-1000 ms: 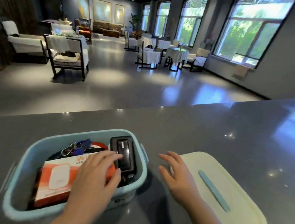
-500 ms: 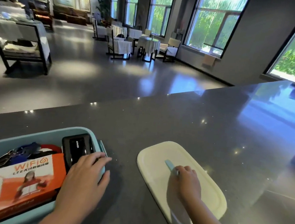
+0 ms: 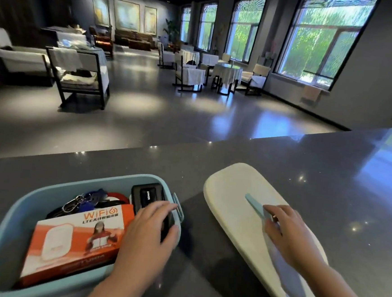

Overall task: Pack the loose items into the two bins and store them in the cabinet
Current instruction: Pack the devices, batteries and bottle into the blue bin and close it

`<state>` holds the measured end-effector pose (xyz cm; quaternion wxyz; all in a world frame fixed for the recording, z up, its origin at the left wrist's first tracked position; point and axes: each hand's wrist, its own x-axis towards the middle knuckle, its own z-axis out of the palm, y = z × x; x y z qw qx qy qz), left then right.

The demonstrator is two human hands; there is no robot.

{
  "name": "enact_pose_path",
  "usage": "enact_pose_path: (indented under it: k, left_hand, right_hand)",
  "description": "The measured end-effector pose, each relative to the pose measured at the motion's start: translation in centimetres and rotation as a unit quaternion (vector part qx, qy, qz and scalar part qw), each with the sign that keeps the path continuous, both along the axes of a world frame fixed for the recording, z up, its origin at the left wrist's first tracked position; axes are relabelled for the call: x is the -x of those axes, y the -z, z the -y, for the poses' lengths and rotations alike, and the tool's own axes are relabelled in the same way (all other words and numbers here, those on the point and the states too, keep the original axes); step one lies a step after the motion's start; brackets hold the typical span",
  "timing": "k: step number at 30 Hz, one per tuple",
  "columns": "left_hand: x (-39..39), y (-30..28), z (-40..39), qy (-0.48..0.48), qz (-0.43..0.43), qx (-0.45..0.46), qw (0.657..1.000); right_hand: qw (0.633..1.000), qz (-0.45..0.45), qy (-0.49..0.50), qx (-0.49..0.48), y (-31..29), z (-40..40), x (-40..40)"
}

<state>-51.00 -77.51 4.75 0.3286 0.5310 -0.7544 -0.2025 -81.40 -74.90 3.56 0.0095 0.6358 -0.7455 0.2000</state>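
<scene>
— What is the left hand (image 3: 147, 229) doing?

— It is reaching in from the lower edge, palm down, with the forearm angling up toward the right end of the light blue plastic bin (image 3: 21, 207). The fingers are curling over the black rectangular power bank (image 3: 144, 197), the fingertips lying along its near half, while the thumb is pressing at the bin's right rim. It looks like a grip on the power bank, which is standing against the bin's right wall.

— And the right hand (image 3: 285, 231)?

— It is stretching in from the lower right corner, wrist raised a little, fingers bent downward. The fingertips are pinching the near end of the slim light blue handle strip (image 3: 252, 204) on the cream oval plastic lid (image 3: 228, 197). The lid is lying to the right of the bin, its near end appearing to lift slightly off the dark grey polished counter (image 3: 329, 173).

— What else is sitting in the bin?

— An orange and white cardboard router box (image 3: 75, 239) is lying flat across the middle, touching the power bank's left side. Behind it, a bunch of keys with blue tags (image 3: 80, 203) and a red band (image 3: 117, 196) are resting toward the far wall.

— Where is the bin itself?

— It is sitting on the counter, at the near left.
</scene>
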Motion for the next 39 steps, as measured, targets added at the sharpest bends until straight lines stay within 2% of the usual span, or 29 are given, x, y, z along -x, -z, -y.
enact_pose_path:
  k: [4,8,13,19,22,28,30,32,34,35,39]
  left_hand:
    - [-1.4,-3.0,-0.4,-0.042,-0.062,0.076,0.994]
    - [-4.8,-4.4,-0.6,-0.086,-0.053,0.121,0.987]
    - [-10.4,-3.0,-1.9,-0.165,0.009,0.077,0.983]
    - [-15.8,-0.8,-2.8,-0.234,0.063,0.033,0.97]
    - [-17.2,0.4,-2.8,-0.232,0.081,-0.005,0.969]
    - [-15.9,0.6,-1.1,-0.177,0.102,-0.014,0.979]
    - [-15.2,0.6,0.1,-0.149,0.13,-0.026,0.98]
    - [-14.7,0.7,1.2,-0.128,0.164,-0.036,0.978]
    - [-14.3,1.1,2.0,-0.114,0.185,-0.041,0.975]
    - [-13.9,1.3,2.3,-0.108,0.191,-0.039,0.975]
    - [-11.1,1.8,3.7,-0.081,0.204,-0.03,0.975]
  right_hand:
    - [0.995,-0.017,-0.087,0.045,-4.6,2.4,-4.8]
    - [0.977,-0.039,-0.202,0.048,-6.7,5.5,-11.7]
    - [0.941,-0.06,-0.33,0.031,-6.5,7.7,-19.8]
    - [0.912,-0.06,-0.406,-0.012,-3.9,9.0,-26.2]
    - [0.906,-0.06,-0.419,-0.026,-2.2,9.4,-26.9]
    - [0.894,-0.029,-0.448,-0.001,-0.6,10.1,-28.4]
    - [0.889,0.022,-0.458,-0.003,-0.5,10.0,-28.6]
    - [0.89,0.115,-0.44,-0.018,-0.8,9.5,-28.0]
    - [0.901,0.165,-0.401,0.003,-0.8,8.8,-26.4]
    - [0.914,0.157,-0.374,0.022,-0.7,8.4,-25.3]
    - [0.969,0.055,-0.24,-0.01,0.6,6.8,-21.1]
